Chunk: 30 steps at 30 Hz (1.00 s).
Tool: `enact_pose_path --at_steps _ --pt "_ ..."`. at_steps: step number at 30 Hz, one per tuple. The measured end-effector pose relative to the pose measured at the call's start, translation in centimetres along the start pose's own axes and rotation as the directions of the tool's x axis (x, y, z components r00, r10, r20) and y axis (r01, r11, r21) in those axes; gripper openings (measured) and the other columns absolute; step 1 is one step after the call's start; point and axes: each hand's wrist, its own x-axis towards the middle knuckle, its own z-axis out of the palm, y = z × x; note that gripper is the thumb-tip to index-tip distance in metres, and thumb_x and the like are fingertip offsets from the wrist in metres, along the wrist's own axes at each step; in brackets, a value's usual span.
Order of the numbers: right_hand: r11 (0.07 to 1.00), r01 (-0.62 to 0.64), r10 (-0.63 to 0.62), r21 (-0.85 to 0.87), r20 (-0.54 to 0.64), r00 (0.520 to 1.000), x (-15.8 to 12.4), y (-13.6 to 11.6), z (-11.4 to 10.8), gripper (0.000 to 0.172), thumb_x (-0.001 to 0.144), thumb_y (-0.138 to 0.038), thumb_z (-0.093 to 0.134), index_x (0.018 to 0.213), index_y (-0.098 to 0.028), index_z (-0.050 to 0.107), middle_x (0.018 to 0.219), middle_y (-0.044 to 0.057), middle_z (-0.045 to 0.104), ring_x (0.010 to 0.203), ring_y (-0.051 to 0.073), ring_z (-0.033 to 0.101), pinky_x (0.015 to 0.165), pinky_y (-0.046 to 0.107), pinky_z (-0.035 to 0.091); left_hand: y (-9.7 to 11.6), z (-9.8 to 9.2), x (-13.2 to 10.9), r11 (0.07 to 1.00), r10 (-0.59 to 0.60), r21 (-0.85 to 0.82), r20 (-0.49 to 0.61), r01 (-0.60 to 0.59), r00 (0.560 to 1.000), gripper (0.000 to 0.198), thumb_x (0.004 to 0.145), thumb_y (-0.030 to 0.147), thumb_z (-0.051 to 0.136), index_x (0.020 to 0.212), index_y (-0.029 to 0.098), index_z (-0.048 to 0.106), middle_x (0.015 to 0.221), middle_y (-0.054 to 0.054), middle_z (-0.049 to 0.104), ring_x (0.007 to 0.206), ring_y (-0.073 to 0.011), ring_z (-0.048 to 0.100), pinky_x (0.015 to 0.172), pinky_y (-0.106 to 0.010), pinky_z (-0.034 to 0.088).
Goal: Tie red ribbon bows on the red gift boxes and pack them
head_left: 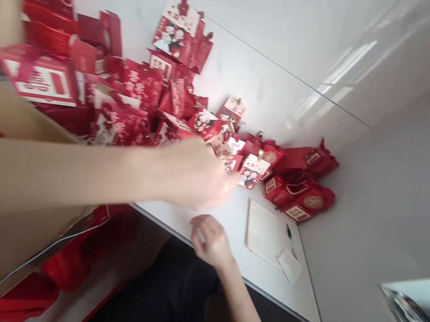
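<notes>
My left hand [196,174] reaches in from the left above the white table, badly smeared by motion. Its fingertips come close to a small red and white gift box [253,172] printed with a cartoon couple; I cannot tell whether they touch it. Whatever that hand may hold is not visible. Below it, at the table's front edge, my right hand [210,241] has its fingers curled in against the thumb. Anything between those fingers is too small or hidden to make out. Red gift boxes [141,83] with ribbons crowd the table behind both hands.
A paper sheet [266,234], a pen [289,231] and a white card [290,265] lie at the right of the table [236,230]. Red bags [303,200] stand by the wall. Another person's hand [4,5] touches boxes upper left. A cardboard box [0,235] stands left.
</notes>
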Motion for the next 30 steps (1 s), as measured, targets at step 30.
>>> enact_pose_path --at_steps 30 --pt "0.156 -0.975 0.948 -0.160 -0.254 0.193 -15.6 18.4 -15.3 0.030 0.063 -0.049 0.060 0.067 -0.019 0.057 0.052 0.001 0.054 0.054 0.021 0.053 0.054 0.030 0.038 7.8 26.9 11.0 0.800 0.232 -0.585 0.100 -0.131 0.968 0.016 0.082 0.011 0.047 0.086 0.016 0.062 0.098 -0.004 0.066 0.101 -0.0180 0.057 0.095 -0.034 0.041"
